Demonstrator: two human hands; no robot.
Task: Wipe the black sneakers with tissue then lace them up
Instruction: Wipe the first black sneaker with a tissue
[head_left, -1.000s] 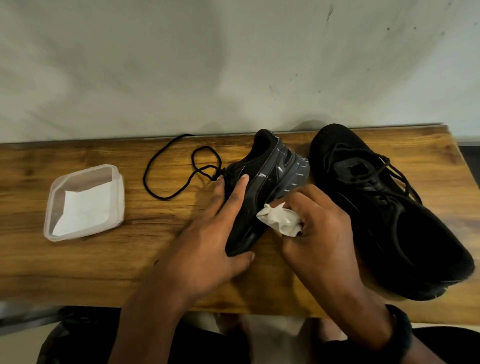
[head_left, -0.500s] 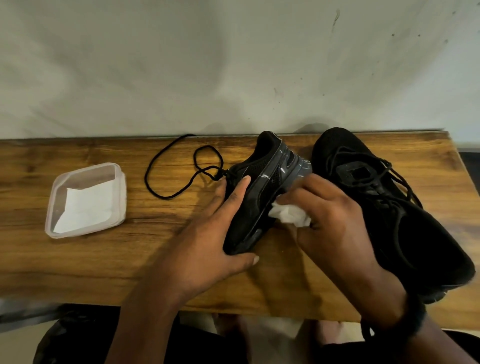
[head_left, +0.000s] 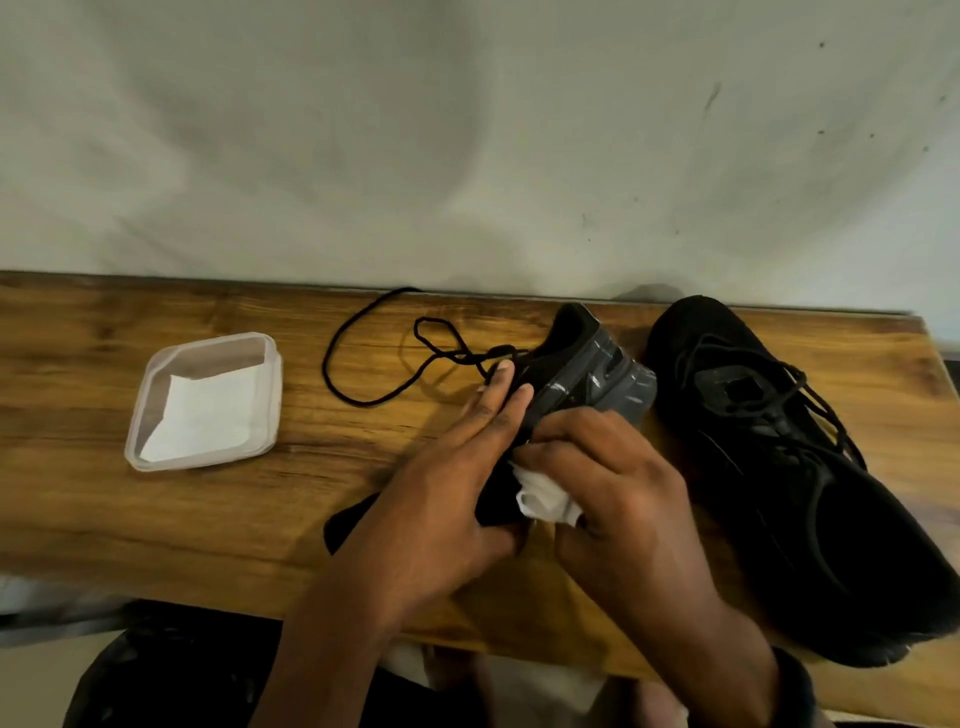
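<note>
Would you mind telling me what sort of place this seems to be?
Likely a plain room at home, not a workshop: a wood-grain table against a bare, scuffed whitish wall, and a clear plastic tub holding a white tissue sheet.

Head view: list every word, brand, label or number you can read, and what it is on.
None can be read.
Held sneaker: pale streaks on its grey side, no legible letters.
Second sneaker: tongue patch too dark to read.
Crumpled tissue and the folded sheet in the plastic tray: blank.
</note>
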